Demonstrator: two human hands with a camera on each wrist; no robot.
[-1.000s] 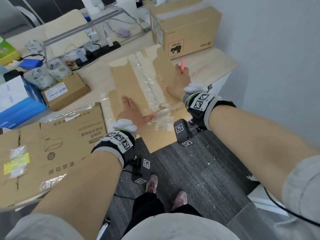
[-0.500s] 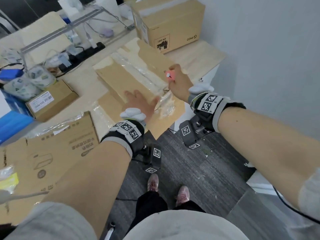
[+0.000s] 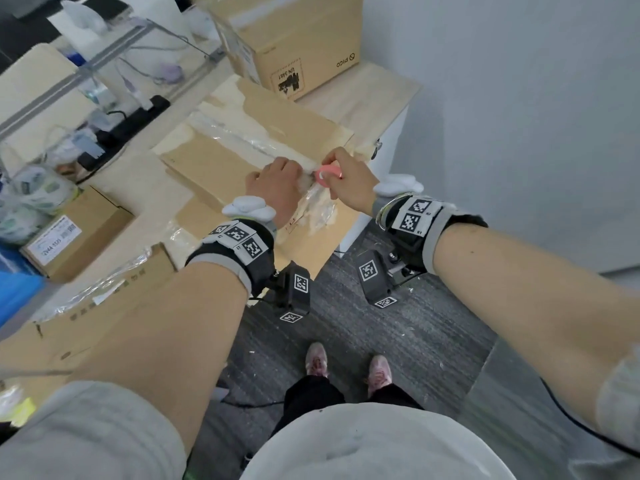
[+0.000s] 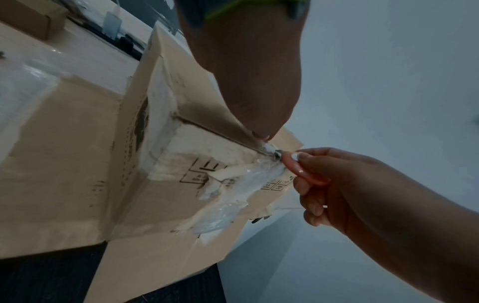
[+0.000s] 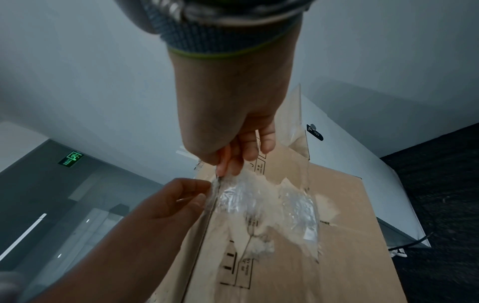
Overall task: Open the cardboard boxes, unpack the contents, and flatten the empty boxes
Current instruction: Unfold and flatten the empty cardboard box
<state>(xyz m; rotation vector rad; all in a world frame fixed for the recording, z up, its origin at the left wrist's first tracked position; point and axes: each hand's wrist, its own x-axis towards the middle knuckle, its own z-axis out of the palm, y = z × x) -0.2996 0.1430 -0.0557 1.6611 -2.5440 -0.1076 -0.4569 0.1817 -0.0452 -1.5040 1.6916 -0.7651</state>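
I have a box on the surface, its near end hanging over the edge above the dark carpet. Torn, crinkled clear tape covers the seam along its top and runs down the near end. My left hand sits on that near end with the fingers curled down at the seam; in the right wrist view its fingertips pinch the edge of the tape. My right hand is just beside it, almost touching, fingers and thumb curled round a small pink cutter whose tip meets the seam at the corner. In the left wrist view the cutter reaches the slit where the flaps join.

Behind stands a bigger box with black printing. To the left lie a flattened carton, a small box with a white label, wrapped rolls and a black power strip. A blue item shows at the far left edge, too cropped to identify.
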